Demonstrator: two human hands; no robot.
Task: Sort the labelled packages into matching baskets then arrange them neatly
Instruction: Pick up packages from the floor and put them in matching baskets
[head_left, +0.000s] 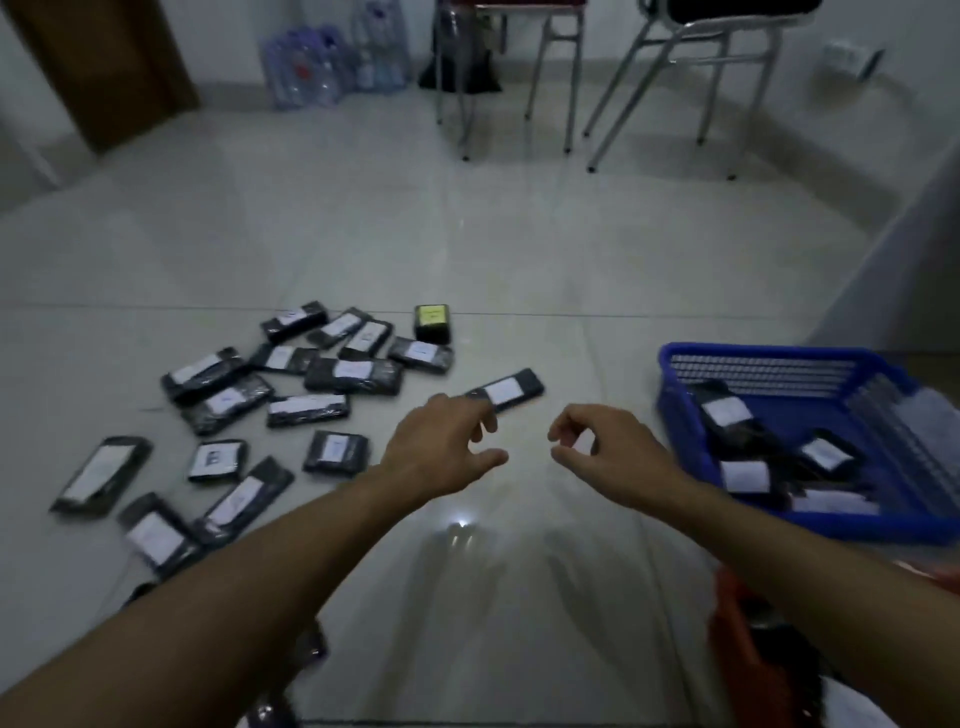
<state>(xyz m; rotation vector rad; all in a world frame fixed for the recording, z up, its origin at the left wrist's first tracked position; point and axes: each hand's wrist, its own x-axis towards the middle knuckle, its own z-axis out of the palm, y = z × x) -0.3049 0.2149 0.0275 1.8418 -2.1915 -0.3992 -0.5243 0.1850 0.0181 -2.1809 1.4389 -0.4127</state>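
Both bare hands are held out over the pale tiled floor (519, 234); the left hand (441, 452) is seen loosely spread, nothing held, its fingertips (480, 410) just short of, perhaps touching, a flat black plastic-wrapped package with a white label (506, 389) lying just beyond it; the right hand (602, 452) is seen half curled, thumb and forefinger nearly pinched, and empty as far as can be told. A scatter of similar black labelled packages (306, 410) is spread to the left of the left hand; a blue slatted plastic basket (753, 366), already holding several packages, sits just right of the right hand. The step in hand is judged to be the pick-up of the nearest package; the label is best read before lifting, since the print is too blurred to be made out here; the package is best gripped by its long edges, kept label-up, and laid flat beside those already in the matching basket rather than dropped.
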